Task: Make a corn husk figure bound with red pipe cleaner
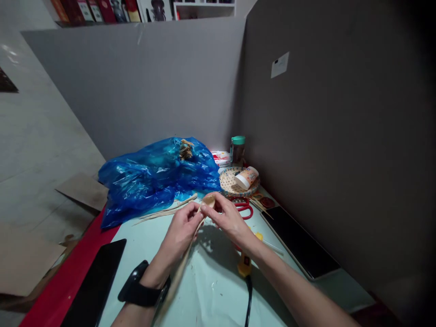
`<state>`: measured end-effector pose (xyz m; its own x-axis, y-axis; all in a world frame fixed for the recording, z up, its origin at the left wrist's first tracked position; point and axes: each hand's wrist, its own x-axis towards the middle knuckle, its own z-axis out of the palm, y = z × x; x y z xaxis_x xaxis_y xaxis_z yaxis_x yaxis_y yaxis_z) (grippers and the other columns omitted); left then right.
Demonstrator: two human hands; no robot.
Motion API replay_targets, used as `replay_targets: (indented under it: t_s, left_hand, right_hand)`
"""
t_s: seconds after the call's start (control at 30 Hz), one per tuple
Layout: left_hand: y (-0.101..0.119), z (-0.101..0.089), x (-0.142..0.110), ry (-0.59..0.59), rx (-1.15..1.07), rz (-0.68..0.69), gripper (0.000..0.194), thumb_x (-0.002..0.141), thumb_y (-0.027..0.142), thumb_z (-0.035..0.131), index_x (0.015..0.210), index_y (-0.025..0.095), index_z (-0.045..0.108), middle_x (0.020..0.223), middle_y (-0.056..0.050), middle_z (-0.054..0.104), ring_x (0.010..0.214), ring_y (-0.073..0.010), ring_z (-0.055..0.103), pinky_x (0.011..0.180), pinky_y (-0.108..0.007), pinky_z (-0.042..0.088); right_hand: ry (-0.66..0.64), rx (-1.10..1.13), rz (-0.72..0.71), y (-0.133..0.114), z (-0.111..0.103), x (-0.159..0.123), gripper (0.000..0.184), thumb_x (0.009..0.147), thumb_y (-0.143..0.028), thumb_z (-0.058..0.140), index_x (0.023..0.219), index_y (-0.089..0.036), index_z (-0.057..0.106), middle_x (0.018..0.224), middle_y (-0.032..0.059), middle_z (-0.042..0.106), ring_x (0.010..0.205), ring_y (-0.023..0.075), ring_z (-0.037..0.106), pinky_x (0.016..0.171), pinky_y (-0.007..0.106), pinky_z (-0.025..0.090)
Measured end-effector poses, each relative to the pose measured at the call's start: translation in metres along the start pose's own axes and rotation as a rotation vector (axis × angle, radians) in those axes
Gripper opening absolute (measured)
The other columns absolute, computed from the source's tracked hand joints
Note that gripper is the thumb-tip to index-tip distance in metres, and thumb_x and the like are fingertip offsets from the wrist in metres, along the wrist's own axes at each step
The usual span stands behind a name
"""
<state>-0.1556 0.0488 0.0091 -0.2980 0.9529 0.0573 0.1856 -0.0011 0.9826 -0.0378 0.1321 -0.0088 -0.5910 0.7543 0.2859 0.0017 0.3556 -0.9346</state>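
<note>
Between my fingertips is a small pale tan round piece (209, 200), apparently a loop or coil. A long, flat tan strip (181, 268) runs from it down toward me, passing beside my left wrist, and its near end is blurred. My left hand (182, 227) pinches the strip just below the round piece. My right hand (226, 218) is closed on the round piece, thumb in front and fingers curled behind. Just beyond my hands, several loose tan strips (163, 211) lie on the pale table covering. Red-handled scissors (243, 208) rest behind my right hand, partly hidden.
A large blue plastic bag (146, 177) holds a tan bundle (185, 150). Right of it are a woven basket (228, 181) with a paper cup (247, 177) and a green-lidded bottle (237, 147). A yellow corded tool (244, 265) and dark tablets (301, 240) flank my arms. Grey partitions (177, 81) enclose the table.
</note>
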Motion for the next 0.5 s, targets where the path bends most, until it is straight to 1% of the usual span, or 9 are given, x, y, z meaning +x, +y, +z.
replay_targets:
  t_s: [0.07, 0.13, 0.2, 0.3, 0.4, 0.5]
  left_hand:
    - [-0.008, 0.006, -0.003, -0.029, -0.038, -0.06, 0.031, 0.085, 0.049, 0.055, 0.079, 0.02, 0.049, 0.055, 0.009, 0.033, 0.045, -0.0073, 0.028, 0.042, -0.019, 0.024]
    - [-0.015, 0.015, -0.005, -0.043, -0.056, -0.066, 0.033, 0.088, 0.051, 0.05, 0.076, 0.021, 0.044, 0.055, 0.009, 0.029, 0.044, -0.0072, 0.025, 0.043, -0.02, 0.022]
    - [-0.019, 0.025, -0.008, -0.027, -0.022, -0.03, 0.034, 0.09, 0.051, 0.046, 0.075, 0.021, 0.044, 0.057, 0.008, 0.033, 0.048, -0.008, 0.028, 0.046, -0.021, 0.025]
    - [-0.02, 0.034, -0.01, 0.013, 0.117, 0.052, 0.031, 0.093, 0.045, 0.043, 0.076, 0.02, 0.05, 0.062, 0.003, 0.045, 0.056, -0.0113, 0.04, 0.054, -0.024, 0.031]
    - [-0.019, 0.034, -0.012, -0.006, 0.215, 0.107, 0.027, 0.093, 0.039, 0.043, 0.082, 0.019, 0.057, 0.069, 0.0, 0.056, 0.064, -0.0149, 0.049, 0.062, -0.026, 0.035]
    - [-0.021, 0.026, -0.012, -0.053, 0.229, 0.085, 0.028, 0.093, 0.04, 0.045, 0.089, 0.019, 0.063, 0.069, -0.001, 0.057, 0.063, -0.0155, 0.049, 0.06, -0.027, 0.034]
  right_hand:
    - [-0.022, 0.048, -0.02, 0.003, 0.0, 0.001, 0.027, 0.088, -0.044, 0.055, 0.078, -0.018, 0.055, 0.07, -0.0017, 0.054, 0.063, 0.0111, 0.047, 0.054, 0.021, 0.035]
    - [-0.021, 0.127, 0.008, 0.007, -0.001, 0.004, 0.036, 0.091, -0.049, 0.049, 0.071, -0.018, 0.05, 0.063, -0.0028, 0.048, 0.057, 0.0101, 0.043, 0.051, 0.021, 0.033]
    - [0.002, 0.219, 0.061, 0.01, -0.001, 0.006, 0.039, 0.09, -0.052, 0.049, 0.07, -0.019, 0.048, 0.058, -0.0041, 0.045, 0.052, 0.0093, 0.04, 0.049, 0.022, 0.031]
    - [0.01, 0.372, 0.143, 0.013, -0.001, 0.007, 0.042, 0.087, -0.057, 0.052, 0.069, -0.019, 0.048, 0.054, -0.0049, 0.045, 0.046, 0.0089, 0.039, 0.045, 0.022, 0.029]
    - [-0.021, 0.491, 0.209, 0.014, -0.002, 0.008, 0.048, 0.088, -0.06, 0.049, 0.064, -0.019, 0.049, 0.046, -0.0043, 0.044, 0.04, 0.0086, 0.036, 0.042, 0.023, 0.025]
    - [-0.019, 0.56, 0.207, 0.014, -0.005, 0.009, 0.053, 0.088, -0.062, 0.048, 0.059, -0.018, 0.049, 0.042, -0.0052, 0.039, 0.038, 0.0072, 0.03, 0.041, 0.023, 0.019]
